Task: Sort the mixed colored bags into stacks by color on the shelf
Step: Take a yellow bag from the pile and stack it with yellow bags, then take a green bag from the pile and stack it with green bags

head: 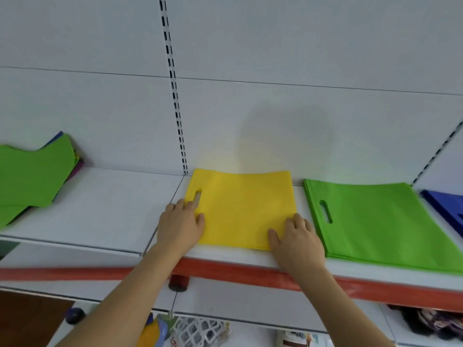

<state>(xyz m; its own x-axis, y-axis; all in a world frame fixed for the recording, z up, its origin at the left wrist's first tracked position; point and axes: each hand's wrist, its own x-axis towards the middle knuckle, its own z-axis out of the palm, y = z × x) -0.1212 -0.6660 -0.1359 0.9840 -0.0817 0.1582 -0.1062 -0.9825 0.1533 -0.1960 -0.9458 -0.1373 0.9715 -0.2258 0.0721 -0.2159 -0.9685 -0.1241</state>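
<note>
A yellow bag stack (241,209) lies flat in the middle of the white shelf (105,211). My left hand (181,225) grips its left edge, thumb on top, with a fingertip showing through the handle slot. My right hand (297,240) rests on the stack's near right corner with the thumb on the yellow surface. To the right lies a green bag stack (385,221), and a blue bag (448,204) shows at the far right edge. At the far left sits a mixed pile (32,176) with a green bag on top and blue and purple edges beneath.
The shelf has a red front strip (250,271) and a slotted upright (175,96) on the white back panel. A lower shelf holds packaged goods (195,331) and dark items (431,321) at the right.
</note>
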